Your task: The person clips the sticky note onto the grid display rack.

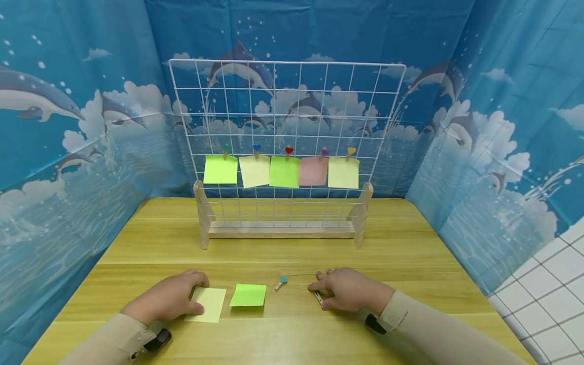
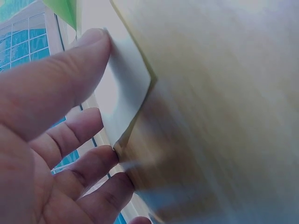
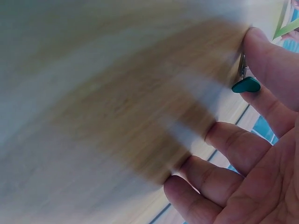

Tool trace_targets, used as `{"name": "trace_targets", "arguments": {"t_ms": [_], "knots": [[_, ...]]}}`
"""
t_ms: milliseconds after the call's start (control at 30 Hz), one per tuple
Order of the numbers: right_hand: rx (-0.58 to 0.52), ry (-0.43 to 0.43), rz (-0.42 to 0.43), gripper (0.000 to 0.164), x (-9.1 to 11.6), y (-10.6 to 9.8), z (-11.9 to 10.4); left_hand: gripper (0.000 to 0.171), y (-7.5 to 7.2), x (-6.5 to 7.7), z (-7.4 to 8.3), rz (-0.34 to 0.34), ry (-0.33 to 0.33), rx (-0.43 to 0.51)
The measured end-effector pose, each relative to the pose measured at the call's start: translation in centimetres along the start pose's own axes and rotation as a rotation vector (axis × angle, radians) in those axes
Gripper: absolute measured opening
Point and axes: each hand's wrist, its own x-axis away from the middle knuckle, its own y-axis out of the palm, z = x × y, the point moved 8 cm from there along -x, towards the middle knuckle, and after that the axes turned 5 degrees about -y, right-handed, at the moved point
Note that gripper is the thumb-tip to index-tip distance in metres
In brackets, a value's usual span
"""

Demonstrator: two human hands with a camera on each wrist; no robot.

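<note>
On the table, a pale yellow sticky note lies under my left hand. The thumb rests on the paper, and the other fingertips are at its edge. A small wooden clothespin with a dark green heart sits between the thumb and index finger of my right hand, which pinch it close to the tabletop. Its other fingertips touch the wood. Between the hands lie a bright green sticky note and another clothespin with a teal heart.
Behind the hands stands a white wire grid on a wooden base. Several green, yellow and pink notes hang across it from heart clothespins. A blue dolphin-print curtain encloses the table.
</note>
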Motion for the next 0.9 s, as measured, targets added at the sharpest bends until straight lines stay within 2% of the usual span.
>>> {"name": "trace_targets", "arguments": {"t_ms": [900], "knots": [[0.027,0.018,0.008,0.050,-0.10,0.13,0.17,0.041,-0.09,0.27,0.64,0.021,-0.021,-0.016]]}}
